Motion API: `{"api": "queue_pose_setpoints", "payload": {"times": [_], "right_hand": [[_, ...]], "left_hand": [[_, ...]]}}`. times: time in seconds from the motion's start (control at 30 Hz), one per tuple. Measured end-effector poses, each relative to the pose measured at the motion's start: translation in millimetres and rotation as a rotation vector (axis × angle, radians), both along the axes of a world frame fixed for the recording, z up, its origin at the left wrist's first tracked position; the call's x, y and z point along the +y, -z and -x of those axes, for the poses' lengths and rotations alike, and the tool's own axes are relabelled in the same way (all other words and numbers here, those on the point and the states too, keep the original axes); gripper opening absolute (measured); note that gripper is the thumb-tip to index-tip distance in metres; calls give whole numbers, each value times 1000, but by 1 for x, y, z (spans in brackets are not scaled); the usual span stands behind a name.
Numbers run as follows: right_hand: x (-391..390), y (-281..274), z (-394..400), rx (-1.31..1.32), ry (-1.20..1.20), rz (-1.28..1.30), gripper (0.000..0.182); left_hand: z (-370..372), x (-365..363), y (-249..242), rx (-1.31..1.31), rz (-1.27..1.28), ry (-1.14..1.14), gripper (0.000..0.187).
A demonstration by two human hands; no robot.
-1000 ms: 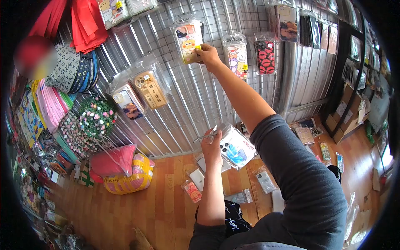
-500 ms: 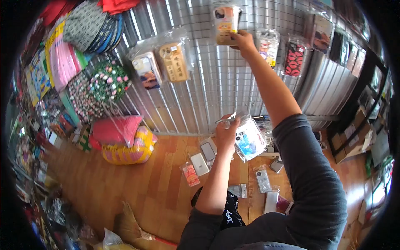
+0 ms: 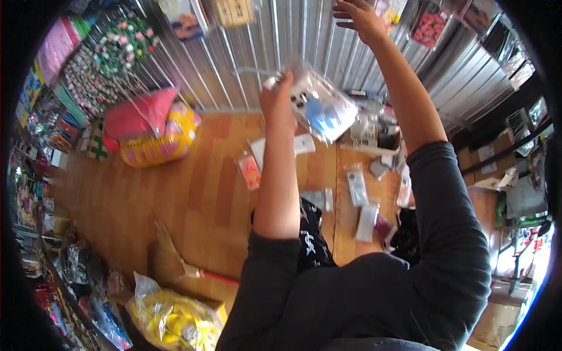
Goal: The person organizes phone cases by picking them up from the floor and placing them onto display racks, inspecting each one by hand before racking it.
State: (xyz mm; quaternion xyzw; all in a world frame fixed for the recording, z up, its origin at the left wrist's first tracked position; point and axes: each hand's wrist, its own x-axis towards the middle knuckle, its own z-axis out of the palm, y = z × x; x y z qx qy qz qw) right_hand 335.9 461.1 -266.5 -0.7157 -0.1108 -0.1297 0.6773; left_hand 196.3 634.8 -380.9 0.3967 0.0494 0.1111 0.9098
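I see the left hand [image 3: 277, 100] pinching a bagged phone case [image 3: 323, 115], upper centre; the right hand [image 3: 361, 21] hovers, spread, near the top edge.

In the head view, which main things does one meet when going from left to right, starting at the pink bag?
Pink bag → brown case on the wall → left hand → packaged phone case → red-patterned case → cardboard box.
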Motion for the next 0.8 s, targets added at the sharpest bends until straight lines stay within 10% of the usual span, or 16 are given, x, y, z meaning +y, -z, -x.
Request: {"api": "queue_pose_setpoints", "payload": {"times": [0.23,0.33,0.8], "right_hand": [[-20,110,90,321,-264,223,36],[-26,132,119,-46,-265,732,39],[-62,178,211,133,-118,168,59]], "left_hand": [[-7,12,10,62,-2,-36,22],[3,3,0,101,-30,25,31],[19,-71,47,-54,-620,301,36]]}}
